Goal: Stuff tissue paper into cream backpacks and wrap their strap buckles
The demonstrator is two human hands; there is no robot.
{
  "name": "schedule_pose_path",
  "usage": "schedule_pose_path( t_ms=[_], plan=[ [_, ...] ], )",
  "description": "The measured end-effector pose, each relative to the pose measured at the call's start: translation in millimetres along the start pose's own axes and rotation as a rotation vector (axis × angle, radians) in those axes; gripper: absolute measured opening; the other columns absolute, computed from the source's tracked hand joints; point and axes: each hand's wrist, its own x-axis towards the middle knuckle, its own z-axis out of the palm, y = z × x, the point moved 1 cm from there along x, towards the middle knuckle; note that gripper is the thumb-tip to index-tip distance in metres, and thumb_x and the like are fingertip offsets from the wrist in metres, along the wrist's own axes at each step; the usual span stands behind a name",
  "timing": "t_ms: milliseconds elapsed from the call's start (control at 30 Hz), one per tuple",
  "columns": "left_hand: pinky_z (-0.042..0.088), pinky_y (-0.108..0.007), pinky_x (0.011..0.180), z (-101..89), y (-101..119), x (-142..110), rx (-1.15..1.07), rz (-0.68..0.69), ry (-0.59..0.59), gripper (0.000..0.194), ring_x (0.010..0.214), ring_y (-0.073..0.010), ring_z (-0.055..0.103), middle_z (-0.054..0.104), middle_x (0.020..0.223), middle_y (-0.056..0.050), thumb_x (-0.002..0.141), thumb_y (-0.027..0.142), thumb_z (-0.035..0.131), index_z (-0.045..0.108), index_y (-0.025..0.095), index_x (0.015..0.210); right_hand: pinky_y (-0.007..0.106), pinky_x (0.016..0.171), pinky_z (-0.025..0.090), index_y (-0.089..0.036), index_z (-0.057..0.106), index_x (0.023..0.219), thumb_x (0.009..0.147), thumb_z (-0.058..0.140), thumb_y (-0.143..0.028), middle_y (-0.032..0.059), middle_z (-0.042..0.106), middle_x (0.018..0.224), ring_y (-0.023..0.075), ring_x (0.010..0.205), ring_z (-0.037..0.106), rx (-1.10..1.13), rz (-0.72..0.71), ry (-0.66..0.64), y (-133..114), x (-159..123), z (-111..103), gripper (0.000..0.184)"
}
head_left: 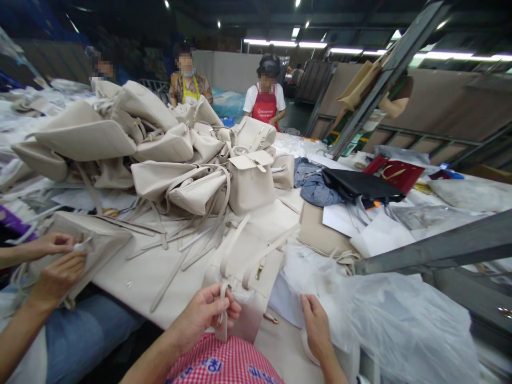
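A cream leather handbag (248, 266) lies flat in front of me on the white table (140, 277). My left hand (204, 312) is closed in a pinch on one of the bag's straps (222, 306) at its near edge. My right hand (316, 325) rests flat, fingers stretched out, on clear plastic wrapping (384, 309) to the right of the bag, holding nothing.
A big heap of cream handbags (168, 149) fills the table's middle and left. A co-worker's two hands (56, 261) at the left work on another bag. Dark cloth and a red bag (400, 175) lie at the right, grey metal beams (440, 250) cross there. Three people stand beyond.
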Motion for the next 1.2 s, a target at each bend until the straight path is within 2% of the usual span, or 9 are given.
schedule_pose_path(
  t_ms=[100,167,267,333,533,667,900,1067,1200],
  plan=[
    [0.052,-0.032,0.071,-0.3,0,-1,-0.016,-0.006,0.012,0.031,0.076,-0.0179,0.065,0.071,0.088,-0.010,0.069,0.037,0.076,0.061,0.013,0.081,0.031,0.068,0.045,-0.022,0.061,0.072,0.078,0.051,-0.055,-0.0002,0.064,0.068,0.0197,0.070,0.058,0.152,0.073,0.046,-13,-8,-26,0.035],
    [0.053,-0.033,0.072,0.2,0,0,-0.025,-0.013,0.032,0.032,0.086,-0.0207,0.064,0.070,0.095,-0.012,0.068,0.036,0.077,0.063,0.013,0.084,0.032,0.070,0.048,-0.022,0.066,0.079,0.072,0.061,-0.055,0.0016,0.071,0.078,0.0207,0.075,0.063,0.483,0.235,0.025,-26,-19,-40,0.034],
    [0.054,-0.033,0.073,1.8,-1,5,-0.032,-0.022,0.049,0.034,0.095,-0.0234,0.063,0.069,0.103,-0.014,0.067,0.038,0.077,0.064,0.012,0.086,0.033,0.073,0.052,-0.023,0.070,0.089,0.062,0.076,-0.046,0.0020,0.076,0.085,0.0212,0.077,0.068,1.017,0.543,-0.104,-53,-40,-49,0.037],
    [0.054,-0.032,0.072,2.8,-2,11,-0.039,-0.017,0.063,0.035,0.094,-0.0241,0.064,0.069,0.100,-0.014,0.066,0.041,0.077,0.063,0.012,0.078,0.032,0.073,0.053,-0.023,0.071,0.092,0.059,0.080,-0.043,0.0005,0.076,0.087,0.0200,0.076,0.068,1.123,0.630,-0.192,-74,-52,-48,0.040],
    [0.048,-0.027,0.060,2.7,5,31,-0.063,0.027,0.028,0.043,0.070,-0.0177,0.063,0.067,0.083,-0.008,0.061,0.051,0.075,0.058,0.014,0.072,0.021,0.062,0.048,-0.020,0.068,0.077,0.062,0.080,-0.041,-0.0031,0.071,0.075,0.0129,0.067,0.061,0.941,0.545,-0.406,-117,-73,-22,0.029],
    [0.043,-0.025,0.060,4.9,18,32,0.056,0.052,-0.063,0.049,0.072,-0.0163,0.062,0.066,0.097,-0.011,0.069,0.059,0.063,0.062,0.012,0.083,0.019,0.054,0.041,-0.020,0.062,0.073,0.066,0.076,-0.048,-0.0056,0.061,0.064,0.0107,0.058,0.052,0.779,0.501,-0.505,-122,-77,-5,0.032],
    [0.038,-0.021,0.058,6.5,21,30,0.352,0.128,-0.080,0.053,0.067,-0.0099,0.053,0.060,0.087,0.000,0.052,0.009,0.070,0.056,0.015,0.102,0.020,0.048,0.037,-0.020,0.061,0.071,0.069,0.070,-0.053,-0.0050,0.055,0.059,0.0109,0.054,0.046,0.638,0.357,-0.471,-122,-73,12,0.035],
    [0.039,-0.022,0.059,-1.6,28,39,0.384,0.120,-0.162,0.050,0.065,-0.0095,0.053,0.059,0.081,0.001,0.051,0.008,0.065,0.056,0.014,0.099,0.030,0.063,0.049,-0.017,0.068,0.101,0.068,0.071,-0.052,0.0041,0.072,0.079,0.0197,0.067,0.062,0.694,0.359,-0.613,-141,-76,22,0.048],
    [0.040,-0.023,0.056,-10.7,39,40,0.430,0.091,-0.196,0.037,0.058,-0.0093,0.053,0.059,0.073,0.002,0.058,0.017,0.065,0.055,0.015,0.093,0.030,0.063,0.049,-0.014,0.073,0.089,0.066,0.073,-0.045,0.0035,0.073,0.071,0.0212,0.064,0.064,0.483,0.286,-0.689,-139,-75,35,0.038]
  ],
)
